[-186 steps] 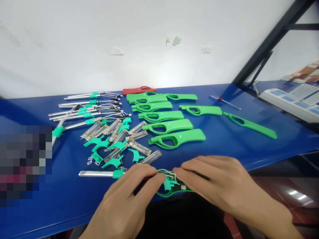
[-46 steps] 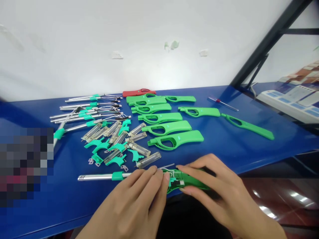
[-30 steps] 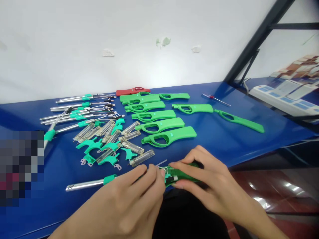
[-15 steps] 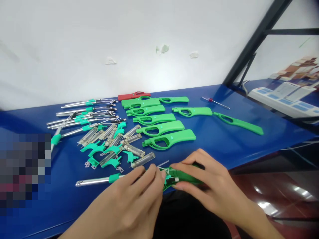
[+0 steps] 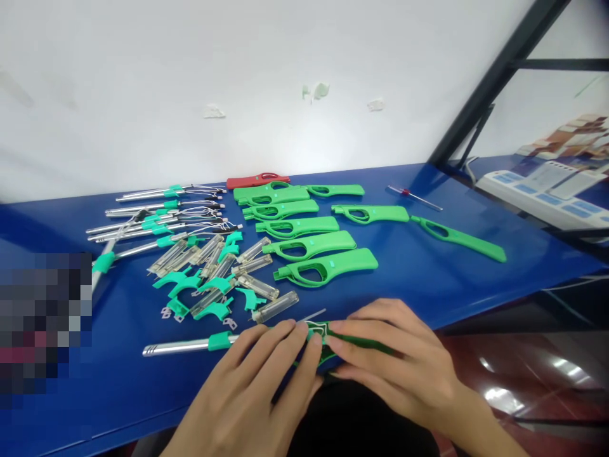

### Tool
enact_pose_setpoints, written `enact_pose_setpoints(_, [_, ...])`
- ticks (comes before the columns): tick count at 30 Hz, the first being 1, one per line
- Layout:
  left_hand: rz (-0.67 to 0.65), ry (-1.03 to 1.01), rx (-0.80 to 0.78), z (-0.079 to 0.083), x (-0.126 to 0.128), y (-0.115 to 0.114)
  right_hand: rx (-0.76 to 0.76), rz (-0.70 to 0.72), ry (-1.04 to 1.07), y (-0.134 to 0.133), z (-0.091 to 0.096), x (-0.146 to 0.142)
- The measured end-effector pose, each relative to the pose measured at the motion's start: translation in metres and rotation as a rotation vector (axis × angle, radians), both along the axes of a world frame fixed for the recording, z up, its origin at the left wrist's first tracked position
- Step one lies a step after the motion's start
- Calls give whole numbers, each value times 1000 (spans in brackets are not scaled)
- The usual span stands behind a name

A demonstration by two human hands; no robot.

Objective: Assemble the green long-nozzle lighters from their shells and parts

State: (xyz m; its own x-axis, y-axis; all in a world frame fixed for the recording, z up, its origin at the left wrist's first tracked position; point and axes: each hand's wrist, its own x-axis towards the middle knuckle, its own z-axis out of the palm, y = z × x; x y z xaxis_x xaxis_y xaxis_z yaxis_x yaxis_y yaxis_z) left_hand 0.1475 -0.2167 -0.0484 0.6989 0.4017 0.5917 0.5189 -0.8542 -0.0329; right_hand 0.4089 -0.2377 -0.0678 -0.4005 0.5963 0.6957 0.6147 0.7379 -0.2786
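My left hand bends over the front end of an open green lighter handle, its fingertips pressing on the parts inside. From under that hand a metal lighter tube with a teal collar sticks out to the left. My right hand grips the handle's rear, thumb below and fingers on top, fingertips close to the left ones. White wires loop between the hands, and a thin clear tube pokes out above them. My fingers cover most of the handle's inside.
Beyond my hands on the blue table lie several green lighter handles, a red handle and a screwdriver. To the left are clear fuel tanks, teal triggers and wired metal tubes. A black frame stands right.
My left fingers have moved slightly right and flattened over the wires. The right fingers have closed in beside them, and the black piece with a white tip between the hands is now covered.
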Motion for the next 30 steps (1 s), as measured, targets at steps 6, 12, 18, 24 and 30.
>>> enact_pose_setpoints(6, [-12,-83,-49,-19,2,-2,-6,-25,-13,-2,2,-6])
enact_pose_setpoints(12, [-32,-122,-38,-22,5,-1,-51,-63,0,-7,3,-9])
enact_pose_setpoints(18, [-15,-36,-108,-8,4,-1,-41,-41,28,-6,-2,-5])
enact_pose_setpoints(24, [-12,-59,-135,-5,2,-2,-59,-34,116,-4,-5,-3])
enact_pose_setpoints(30, [1,-49,-191,-6,3,-4,-80,-41,109,-5,-4,-2])
